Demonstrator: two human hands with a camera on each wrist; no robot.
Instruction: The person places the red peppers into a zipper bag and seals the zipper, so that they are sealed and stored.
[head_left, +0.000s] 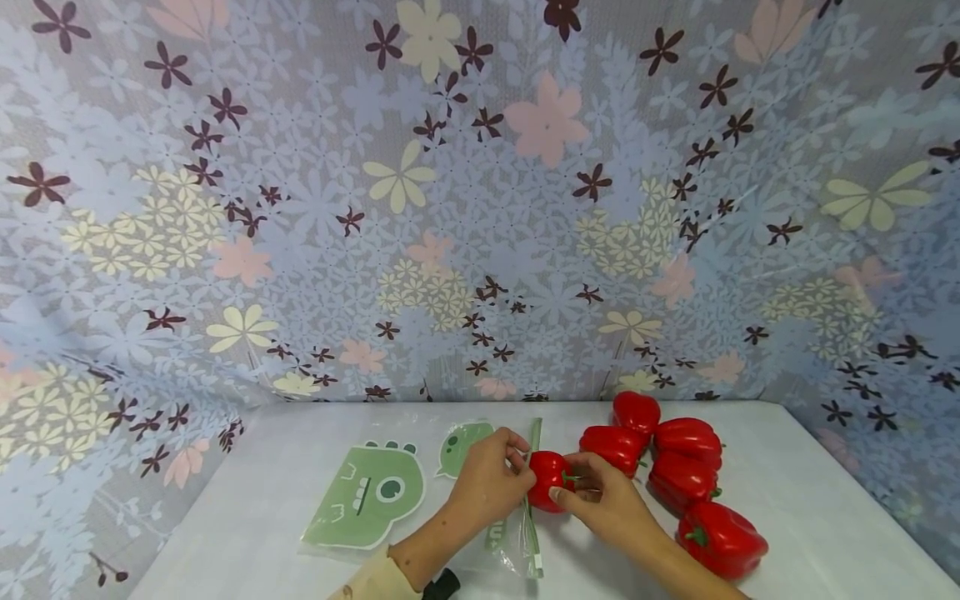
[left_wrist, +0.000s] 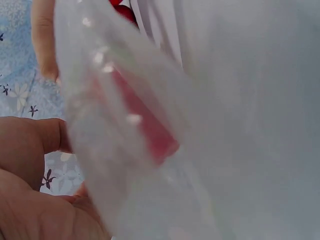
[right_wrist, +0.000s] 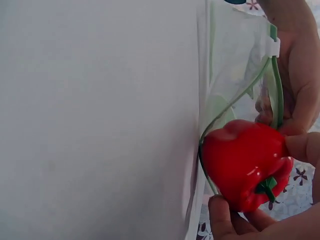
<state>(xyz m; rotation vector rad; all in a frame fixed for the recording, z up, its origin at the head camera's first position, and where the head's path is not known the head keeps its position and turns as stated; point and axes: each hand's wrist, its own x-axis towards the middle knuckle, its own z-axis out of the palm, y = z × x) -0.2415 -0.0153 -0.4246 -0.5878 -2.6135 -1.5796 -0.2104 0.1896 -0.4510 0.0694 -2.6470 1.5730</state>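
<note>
A clear zip bag (head_left: 375, 508) with green monster prints lies flat on the white table, its green-edged mouth facing right. My left hand (head_left: 487, 475) pinches the upper edge of that mouth and lifts it. A glossy red bell pepper (head_left: 550, 471) with a green stem sits at the opening, gripped by my right hand (head_left: 611, 504) between thumb and fingers. In the right wrist view the pepper (right_wrist: 245, 160) has its blunt end inside the parted zip strips, stem outward, and a white slider (right_wrist: 273, 47) shows on the strip. Bag film covers much of the left wrist view.
Several more red bell peppers (head_left: 678, 487) lie grouped on the table (head_left: 810, 500) to the right of my right hand. A dark object (head_left: 441, 585) shows beside my left forearm at the front. Floral cloth (head_left: 480, 208) hangs behind the table.
</note>
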